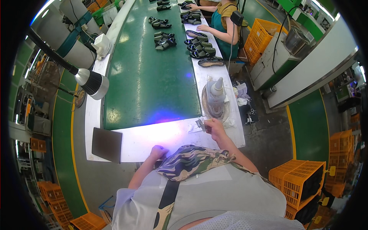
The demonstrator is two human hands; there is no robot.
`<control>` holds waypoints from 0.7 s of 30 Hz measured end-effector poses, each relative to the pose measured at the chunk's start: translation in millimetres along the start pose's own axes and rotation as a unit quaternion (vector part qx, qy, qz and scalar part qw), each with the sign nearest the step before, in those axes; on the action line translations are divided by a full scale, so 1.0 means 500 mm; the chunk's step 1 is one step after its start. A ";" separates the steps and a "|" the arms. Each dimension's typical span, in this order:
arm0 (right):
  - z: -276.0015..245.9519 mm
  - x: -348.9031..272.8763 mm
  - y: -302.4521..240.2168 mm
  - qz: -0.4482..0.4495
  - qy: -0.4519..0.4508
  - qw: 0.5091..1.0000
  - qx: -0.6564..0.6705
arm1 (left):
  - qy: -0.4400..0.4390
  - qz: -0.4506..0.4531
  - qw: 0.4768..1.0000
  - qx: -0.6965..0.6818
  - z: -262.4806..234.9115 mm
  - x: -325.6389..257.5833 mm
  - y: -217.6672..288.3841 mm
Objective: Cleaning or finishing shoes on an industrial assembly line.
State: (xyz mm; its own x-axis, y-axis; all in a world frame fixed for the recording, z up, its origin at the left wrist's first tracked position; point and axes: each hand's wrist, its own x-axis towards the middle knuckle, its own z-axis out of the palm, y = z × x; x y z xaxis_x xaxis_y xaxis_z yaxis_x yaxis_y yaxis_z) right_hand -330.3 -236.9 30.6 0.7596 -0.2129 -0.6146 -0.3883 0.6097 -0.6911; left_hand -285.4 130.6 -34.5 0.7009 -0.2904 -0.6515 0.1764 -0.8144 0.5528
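The right hand (214,128) gripped a small grey tool (200,124) just beside the white worktop's (153,140) near edge; the left hand (158,152) rested curled there.

A small grey tool (200,124) sits upright at the white table's right edge.

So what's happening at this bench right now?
A person stands at the end of a green conveyor belt. Their right hand grips a small tool, perhaps a brush, beside a glue-stained bottle in a dish. Their left hand rests at the white bench edge. Farther up, a co-worker handles dark sandals.
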 end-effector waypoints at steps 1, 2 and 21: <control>-0.001 0.000 0.001 0.000 0.000 1.000 0.000 | 0.001 0.002 1.000 0.007 0.000 0.001 -0.001; 0.000 -0.001 0.000 0.000 -0.003 1.000 -0.001 | 0.003 0.003 1.000 0.013 0.001 0.004 -0.009; -0.005 -0.005 0.001 0.004 0.002 1.000 -0.008 | 0.009 -0.001 1.000 -0.020 0.004 -0.002 -0.008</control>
State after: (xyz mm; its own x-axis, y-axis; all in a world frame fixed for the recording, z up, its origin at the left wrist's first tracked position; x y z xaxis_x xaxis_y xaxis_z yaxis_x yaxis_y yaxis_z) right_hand -333.9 -237.7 30.8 0.7548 -0.2110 -0.6211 -0.4021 0.5994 -0.6922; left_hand -288.2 132.9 -37.2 0.7127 -0.2798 -0.6433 0.2047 -0.7942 0.5722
